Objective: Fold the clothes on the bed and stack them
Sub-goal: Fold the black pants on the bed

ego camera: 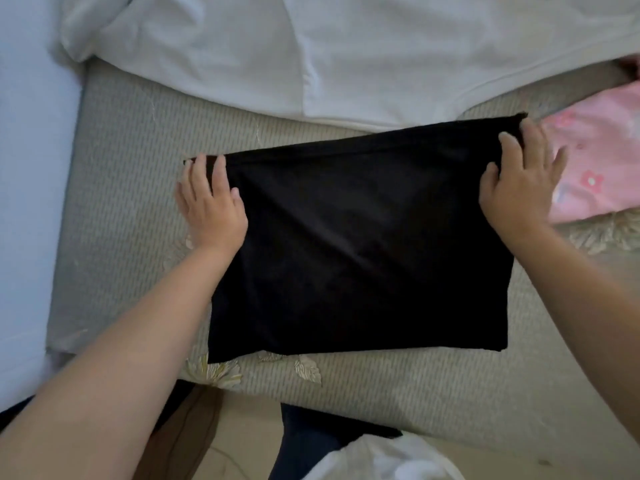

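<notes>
In the head view, a black garment (360, 244) is seen lying folded into a rough rectangle on the bed (121, 209), whose cover is beige and patterned. The left hand (211, 202) is placed on the garment's far left corner; its fingers (219, 171) are only slightly bent, spread and laid flat on the cloth, with nothing gripped. The right hand (523, 188) is set at the far right corner, where the fingers (509, 142) are curled over the cloth's edge and the corner is held. A white garment (311, 53) is spread across the far side of the bed, just beyond the black one. A pink patterned cloth (595, 161) is seen just beside the right hand.
</notes>
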